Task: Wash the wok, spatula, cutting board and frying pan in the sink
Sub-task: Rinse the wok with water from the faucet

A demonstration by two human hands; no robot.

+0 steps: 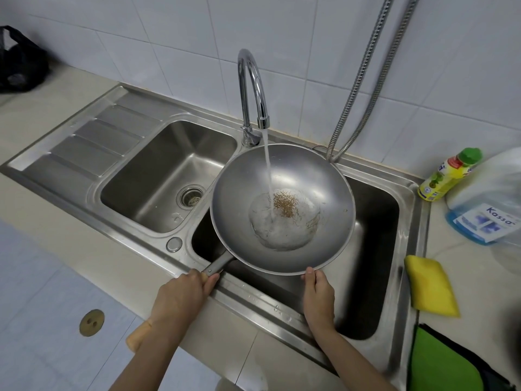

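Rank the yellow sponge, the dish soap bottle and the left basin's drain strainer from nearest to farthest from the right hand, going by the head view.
From the right hand, which holds the wok by its near rim:
1. Yellow sponge, just right of it on the counter.
2. Dish soap bottle, farther back on the right.
3. Drain strainer, across in the left basin.

Wok (282, 193) over sink's (406, 193) right basin
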